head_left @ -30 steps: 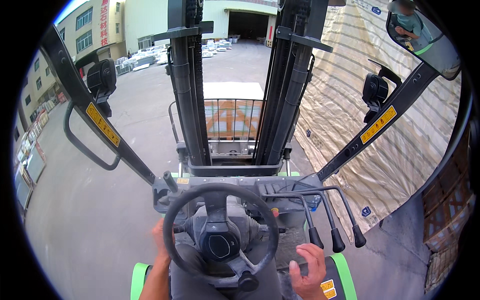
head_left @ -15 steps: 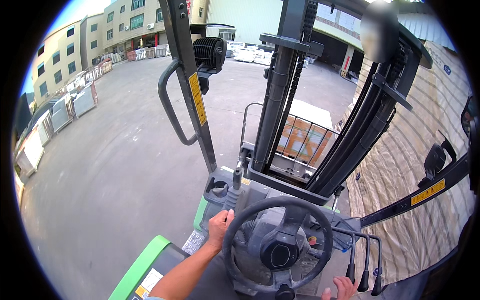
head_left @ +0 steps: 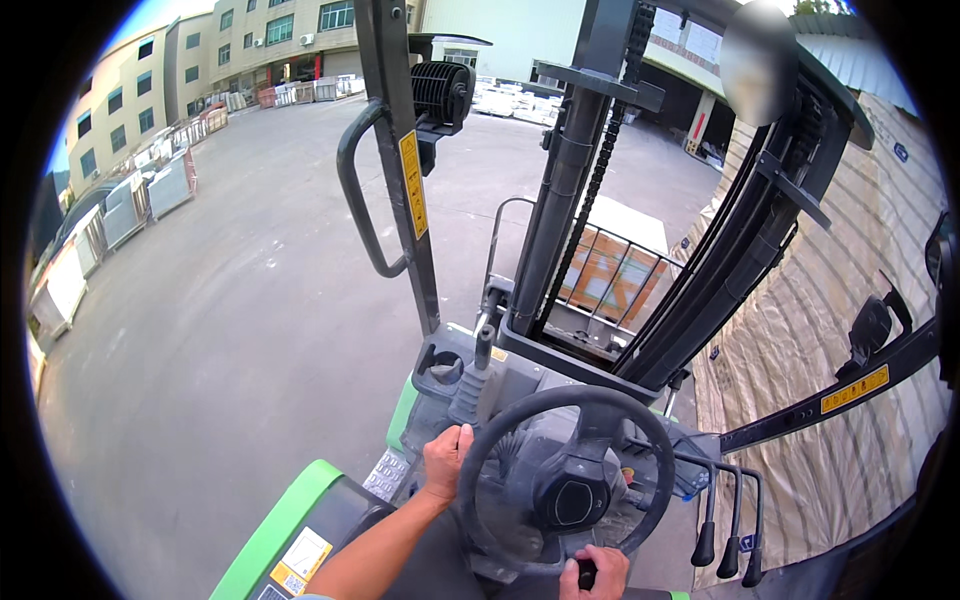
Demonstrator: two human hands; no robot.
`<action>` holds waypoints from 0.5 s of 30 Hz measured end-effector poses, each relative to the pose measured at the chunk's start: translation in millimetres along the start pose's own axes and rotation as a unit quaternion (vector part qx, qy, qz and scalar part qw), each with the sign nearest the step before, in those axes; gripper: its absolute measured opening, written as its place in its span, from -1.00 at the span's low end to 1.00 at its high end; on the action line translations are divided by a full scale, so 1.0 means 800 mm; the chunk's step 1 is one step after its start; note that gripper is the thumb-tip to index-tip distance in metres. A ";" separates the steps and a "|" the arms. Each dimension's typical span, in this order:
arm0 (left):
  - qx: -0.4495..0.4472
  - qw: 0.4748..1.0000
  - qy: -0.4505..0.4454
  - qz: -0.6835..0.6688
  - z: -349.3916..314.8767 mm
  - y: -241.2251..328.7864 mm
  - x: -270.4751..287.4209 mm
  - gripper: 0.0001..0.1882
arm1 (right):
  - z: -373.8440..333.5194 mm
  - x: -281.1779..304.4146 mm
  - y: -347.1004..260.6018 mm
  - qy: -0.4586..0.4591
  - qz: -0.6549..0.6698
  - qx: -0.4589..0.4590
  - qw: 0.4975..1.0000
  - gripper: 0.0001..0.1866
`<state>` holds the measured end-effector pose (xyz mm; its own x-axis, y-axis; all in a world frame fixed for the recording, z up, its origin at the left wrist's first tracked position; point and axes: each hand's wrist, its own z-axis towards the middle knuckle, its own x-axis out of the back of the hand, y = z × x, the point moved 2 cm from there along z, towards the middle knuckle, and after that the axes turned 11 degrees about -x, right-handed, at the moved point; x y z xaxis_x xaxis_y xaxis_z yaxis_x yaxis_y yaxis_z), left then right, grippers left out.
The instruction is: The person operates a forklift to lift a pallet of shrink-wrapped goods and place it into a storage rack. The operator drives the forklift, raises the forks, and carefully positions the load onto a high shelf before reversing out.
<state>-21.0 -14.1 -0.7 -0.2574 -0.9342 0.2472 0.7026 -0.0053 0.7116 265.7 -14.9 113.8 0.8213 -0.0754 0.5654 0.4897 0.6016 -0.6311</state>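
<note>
I sit at the controls of a forklift, behind a black steering wheel (head_left: 487,433). My left hand (head_left: 445,464) is closed in a fist beside the wheel's left rim, thumb uppermost; whatever is inside it is hidden. Just beyond that fist stands a grey lever (head_left: 484,347) with a ribbed rubber boot (head_left: 470,394). My right hand (head_left: 608,570) is closed around the black steering knob (head_left: 587,573) at the near edge of the wheel. To its right are three black-knobbed control levers (head_left: 704,543), apart from the hand.
The mast (head_left: 565,190) rises ahead, with a wooden crate (head_left: 612,268) behind the load guard. A tan striped tarpaulin (head_left: 800,330) covers a stack close on the right. Panels and crates (head_left: 125,210) line the yard's left side, and buildings (head_left: 290,40) stand behind.
My right hand has moved left from beside the control levers and closed on the steering knob. My left hand stays at the wheel's left side. The view has shifted slightly.
</note>
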 end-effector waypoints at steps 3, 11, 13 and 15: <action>-0.016 1.000 0.003 -0.021 0.008 0.019 -0.003 -0.62 | -0.005 0.005 0.028 0.027 -0.038 -0.039 0.998 -0.71; -0.068 0.997 0.016 0.014 -0.015 0.011 -0.022 -0.77 | 0.104 0.026 0.048 0.159 -0.016 -0.108 0.981 -0.74; -0.081 0.996 0.018 0.034 -0.018 0.012 -0.024 -0.79 | 0.154 0.022 0.030 0.137 -0.081 -0.105 0.982 -0.71; -0.107 0.993 0.016 0.052 -0.021 0.010 -0.027 -0.88 | 0.194 0.000 0.026 0.130 -0.028 -0.108 0.985 -0.71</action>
<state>1.5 -0.1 -11.2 -0.1568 -0.9444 0.2890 0.8499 0.0200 0.5266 230.3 120.9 182.7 0.8245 -0.3223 0.4651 0.5644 0.4095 -0.7168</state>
